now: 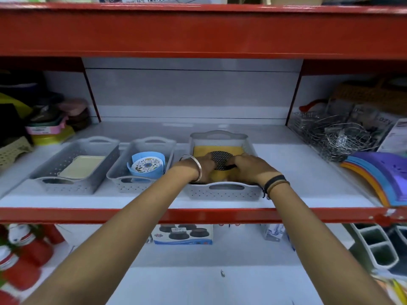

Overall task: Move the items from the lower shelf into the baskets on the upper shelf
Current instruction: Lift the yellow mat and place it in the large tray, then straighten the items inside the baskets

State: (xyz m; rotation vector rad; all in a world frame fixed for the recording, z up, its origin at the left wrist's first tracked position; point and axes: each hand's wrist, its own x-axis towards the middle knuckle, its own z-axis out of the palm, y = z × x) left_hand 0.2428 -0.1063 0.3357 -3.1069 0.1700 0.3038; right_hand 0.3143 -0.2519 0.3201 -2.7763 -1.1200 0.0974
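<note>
Three grey perforated baskets stand on the upper white shelf. The right basket [222, 191] holds a yellow pack with a round black patterned patch [221, 158]. My left hand [202, 168] and my right hand [251, 167] are both inside this basket, gripping the pack's near end. The middle basket [125, 183] contains a blue item with a round floral label [147, 165]. The left basket [66, 183] contains a cream flat box [82, 167]. On the lower shelf stand a blue-and-white box picturing dark round pans [182, 234] and a small white box [272, 233].
Wire baskets [339, 133] and coloured plastic boards [378, 175] fill the upper shelf's right side. Stacked plastic containers [48, 128] sit at its left. Red-and-white items [24, 256] crowd the lower left, a grey divided organiser [374, 245] the lower right. A red beam [198, 31] runs overhead.
</note>
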